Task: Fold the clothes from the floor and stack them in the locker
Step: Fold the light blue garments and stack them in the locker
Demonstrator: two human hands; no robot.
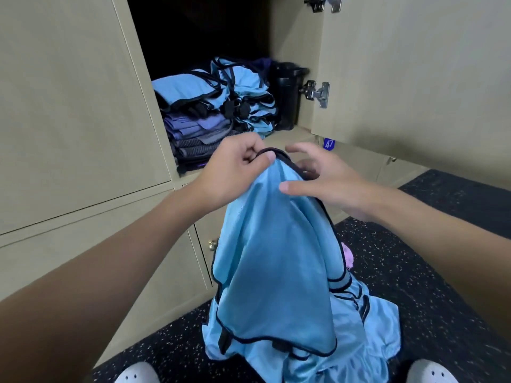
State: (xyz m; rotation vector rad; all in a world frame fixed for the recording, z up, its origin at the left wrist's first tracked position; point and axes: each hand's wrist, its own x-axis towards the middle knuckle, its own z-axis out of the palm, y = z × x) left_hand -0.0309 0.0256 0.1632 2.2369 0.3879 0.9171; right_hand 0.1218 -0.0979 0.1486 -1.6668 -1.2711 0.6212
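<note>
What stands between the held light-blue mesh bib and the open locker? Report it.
Nothing visible. The left hand pinches the bib before the beige locker, door open; folded stacks fill much of its shelf.

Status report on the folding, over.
Left hand pinches black trim of blue bib, held up. Right hand open beside it. More blue cloth on floor; folded stacks in open locker.

Light: soft, even indoor light is falling across the beige locker fronts (69, 106).
Shadow: the open locker (293, 37), upper centre, is fading to near black behind the stacked clothes (215, 106); a soft shadow is spreading beneath the open door (414, 64) at right.
Sheen: the blue garment (276, 258) is catching mild highlights.
Distortion: wide-angle bending is tilting panel edges at left; forearms (96, 258) are looming large in the lower corners.
Focus: everything is rendering slightly soft.
</note>
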